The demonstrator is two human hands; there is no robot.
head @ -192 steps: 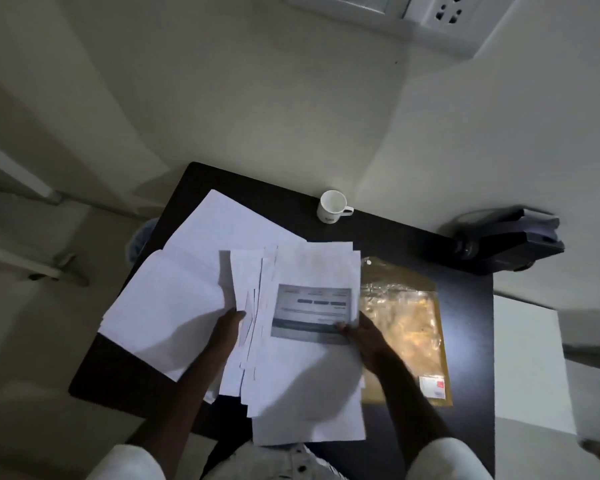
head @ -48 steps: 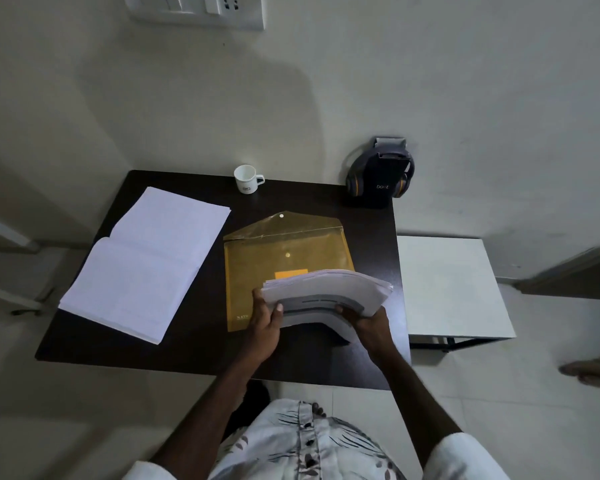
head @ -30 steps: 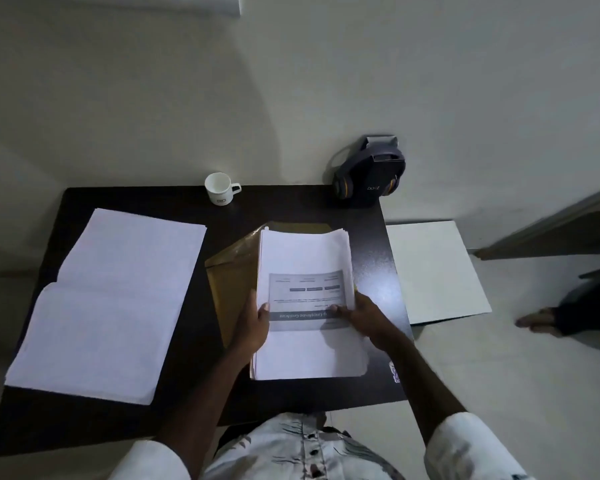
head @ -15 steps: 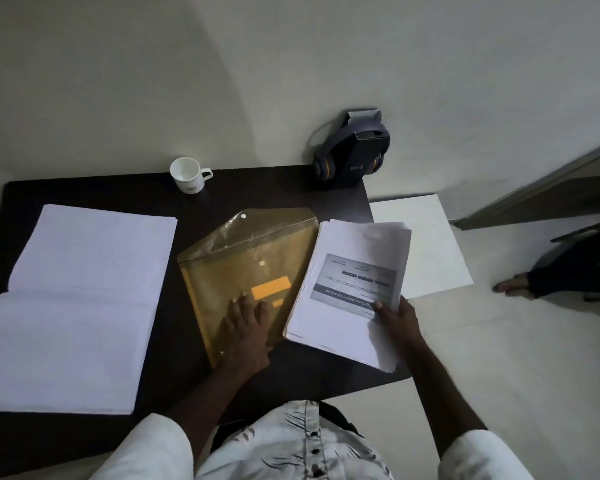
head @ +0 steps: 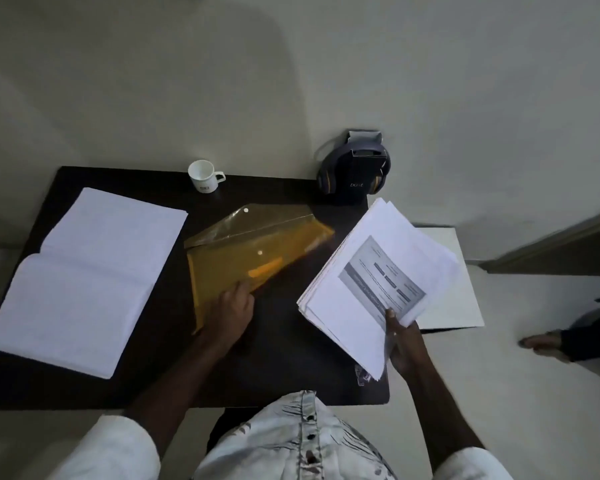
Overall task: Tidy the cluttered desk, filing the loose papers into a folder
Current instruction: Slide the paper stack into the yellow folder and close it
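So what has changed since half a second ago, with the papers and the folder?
The right hand has lifted the paper stack off the desk and tilted it up to the right. The left hand still presses the yellow folder, which has turned a little. The open book, cup and headphones stayed.

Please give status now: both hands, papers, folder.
Right hand grips paper stack, lifted. Left hand presses on yellow folder, flap unsnapped. Nothing blocks the folder.

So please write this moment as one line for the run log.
left hand: on yellow folder, flap open | right hand: holds paper stack above desk | papers: not yet filed
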